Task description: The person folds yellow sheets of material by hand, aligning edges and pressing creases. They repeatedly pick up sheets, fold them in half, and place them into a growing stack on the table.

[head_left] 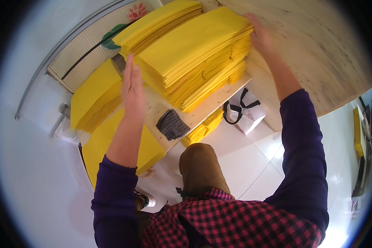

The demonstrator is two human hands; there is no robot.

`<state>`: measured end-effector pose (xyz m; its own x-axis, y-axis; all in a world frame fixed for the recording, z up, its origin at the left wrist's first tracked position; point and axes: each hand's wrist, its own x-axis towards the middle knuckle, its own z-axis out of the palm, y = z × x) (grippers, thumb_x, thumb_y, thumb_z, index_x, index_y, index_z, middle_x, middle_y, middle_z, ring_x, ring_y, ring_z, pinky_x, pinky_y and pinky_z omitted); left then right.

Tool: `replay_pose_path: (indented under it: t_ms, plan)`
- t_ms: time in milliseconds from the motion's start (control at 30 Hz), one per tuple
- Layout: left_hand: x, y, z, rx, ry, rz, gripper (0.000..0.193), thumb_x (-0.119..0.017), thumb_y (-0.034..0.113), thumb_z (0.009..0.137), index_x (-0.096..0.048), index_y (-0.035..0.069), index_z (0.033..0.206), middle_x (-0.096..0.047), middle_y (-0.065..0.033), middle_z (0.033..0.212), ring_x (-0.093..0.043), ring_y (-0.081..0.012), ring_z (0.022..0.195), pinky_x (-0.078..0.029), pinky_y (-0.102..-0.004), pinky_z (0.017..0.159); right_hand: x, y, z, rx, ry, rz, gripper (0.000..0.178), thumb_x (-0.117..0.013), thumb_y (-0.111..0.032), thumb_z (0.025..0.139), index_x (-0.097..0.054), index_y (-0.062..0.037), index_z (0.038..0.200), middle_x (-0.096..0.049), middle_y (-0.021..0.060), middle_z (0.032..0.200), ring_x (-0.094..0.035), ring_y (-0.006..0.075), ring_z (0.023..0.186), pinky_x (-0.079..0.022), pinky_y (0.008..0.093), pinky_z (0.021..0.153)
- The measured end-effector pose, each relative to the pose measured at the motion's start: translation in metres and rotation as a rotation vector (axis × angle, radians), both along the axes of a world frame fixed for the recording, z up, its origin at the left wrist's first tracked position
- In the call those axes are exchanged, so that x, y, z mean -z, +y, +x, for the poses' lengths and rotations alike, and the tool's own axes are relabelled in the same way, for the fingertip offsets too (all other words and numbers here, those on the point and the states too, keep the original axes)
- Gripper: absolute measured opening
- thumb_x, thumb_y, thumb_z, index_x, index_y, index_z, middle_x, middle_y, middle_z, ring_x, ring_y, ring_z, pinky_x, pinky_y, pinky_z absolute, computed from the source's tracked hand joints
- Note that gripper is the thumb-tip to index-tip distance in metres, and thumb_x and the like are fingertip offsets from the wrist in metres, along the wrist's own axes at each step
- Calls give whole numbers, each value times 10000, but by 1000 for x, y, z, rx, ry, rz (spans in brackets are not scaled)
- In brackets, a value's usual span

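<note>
A tall stack of yellow sheets (198, 49) stands on a pale wooden table (194, 115). My left hand (132, 89) is flat and upright against the stack's left side, fingers together and straight. My right hand (258, 35) presses against the stack's far right corner, fingers spread on the edge. Neither hand holds anything. A second yellow stack (157, 22) lies just behind the first. More yellow sheets (93, 93) lie to the left of my left arm.
A dark grey knitted cloth (171, 124) lies at the table's near edge. Under the table are more yellow sheets (204, 128) and a white bag with black handles (246, 113). A pale board (318, 53) leans at the right. White tiled floor lies below.
</note>
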<state>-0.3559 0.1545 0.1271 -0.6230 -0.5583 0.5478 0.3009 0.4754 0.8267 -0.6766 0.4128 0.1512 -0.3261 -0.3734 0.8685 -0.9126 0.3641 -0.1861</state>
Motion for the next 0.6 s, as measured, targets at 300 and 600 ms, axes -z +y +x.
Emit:
replay_pose_path:
  t_ms: [300, 600]
  plan:
    - [0, 33, -32, -17, 53, 193, 668, -284, 442, 993, -121, -11, 1457, -73, -149, 1542, -26, -229, 1432, -53, -322, 1145, 49, -11, 102, -95, -365, -320, 523, -449, -339, 971, -383, 7, 1357, -384, 208, 1413, -344, 312, 1331, -264, 330, 1084]
    - [3, 31, -52, 0, 29, 268, 711, -249, 514, 979, -140, 0, 1457, -39, -153, 1544, 2, -232, 1433, -46, -331, 1147, 81, -23, 183, -235, -644, -269, 575, -395, -393, 986, -330, -5, 1405, -347, 163, 1451, -279, 268, 1368, -206, 329, 1105]
